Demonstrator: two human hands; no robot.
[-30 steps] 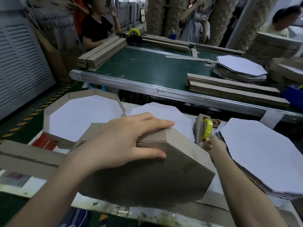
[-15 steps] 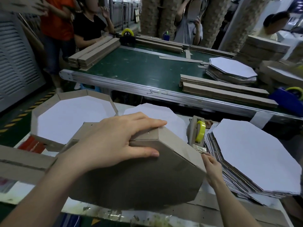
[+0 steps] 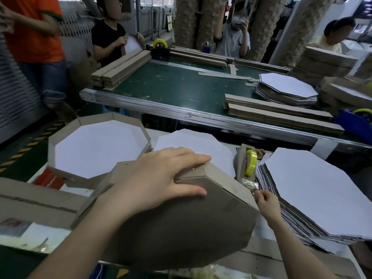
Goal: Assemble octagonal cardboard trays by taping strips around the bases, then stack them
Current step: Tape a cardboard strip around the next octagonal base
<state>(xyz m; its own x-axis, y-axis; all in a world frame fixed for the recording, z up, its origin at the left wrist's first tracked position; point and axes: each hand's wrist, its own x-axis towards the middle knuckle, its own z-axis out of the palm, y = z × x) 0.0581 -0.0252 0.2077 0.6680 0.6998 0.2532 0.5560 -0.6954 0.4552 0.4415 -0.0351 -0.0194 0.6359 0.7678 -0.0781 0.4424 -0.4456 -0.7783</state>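
Brown tray [image 3: 181, 228], yellow tape roll [image 3: 250, 163], green belt [image 3: 171, 87].

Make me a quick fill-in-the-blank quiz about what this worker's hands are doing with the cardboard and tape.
1. The left hand steadies a tilted brown cardboard tray of ____ shape.
2. The right hand pinches a clear tape strip from the ____ tape roll.
3. The stack of flat cardboard sheets beside the right hand has a ____ top.
Missing words: octagonal; yellow; white.
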